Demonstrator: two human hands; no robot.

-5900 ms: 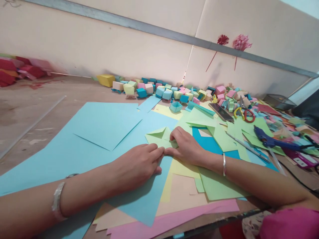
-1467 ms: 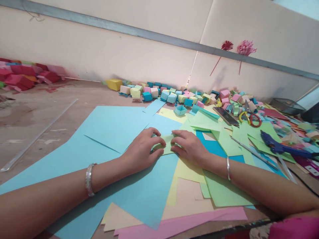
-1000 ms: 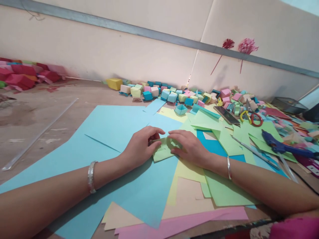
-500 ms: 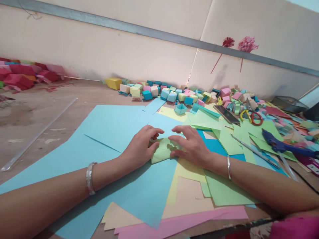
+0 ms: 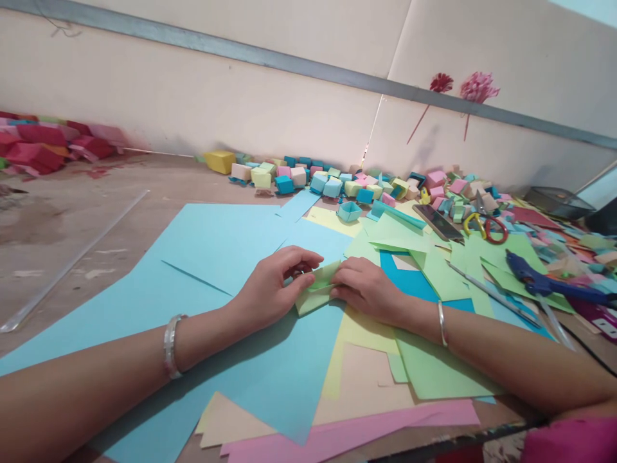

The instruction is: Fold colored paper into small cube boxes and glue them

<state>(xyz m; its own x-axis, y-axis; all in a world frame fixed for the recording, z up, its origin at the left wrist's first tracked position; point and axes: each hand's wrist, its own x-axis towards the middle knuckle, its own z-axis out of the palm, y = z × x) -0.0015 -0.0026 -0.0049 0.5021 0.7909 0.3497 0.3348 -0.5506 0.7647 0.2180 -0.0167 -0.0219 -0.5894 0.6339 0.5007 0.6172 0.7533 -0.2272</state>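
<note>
A small folded piece of light green paper [image 5: 314, 299] is held between my two hands above a large blue sheet [image 5: 216, 238]. My left hand [image 5: 279, 280] grips its left side with thumb and bent fingers. On the right side, my right hand [image 5: 364, 286] pinches the paper with curled fingers. One flap of the green paper stands raised between the hands, showing an inner fold. My fingertips hide parts of both ends.
Small paper boxes [image 5: 332, 186] line the wall. To the right lie green paper sheets [image 5: 443, 273], a phone [image 5: 438, 222], scissors [image 5: 486, 228], a pen-like tool [image 5: 496, 296] and a blue glue gun [image 5: 544, 280]. A clear strip [image 5: 77, 260] lies left; pink paper [image 5: 357, 431] is in front.
The green paper's upper flap has lifted and opened toward the back. My right hand's fingers have curled in closer on the paper; my left hand has shifted slightly right.
</note>
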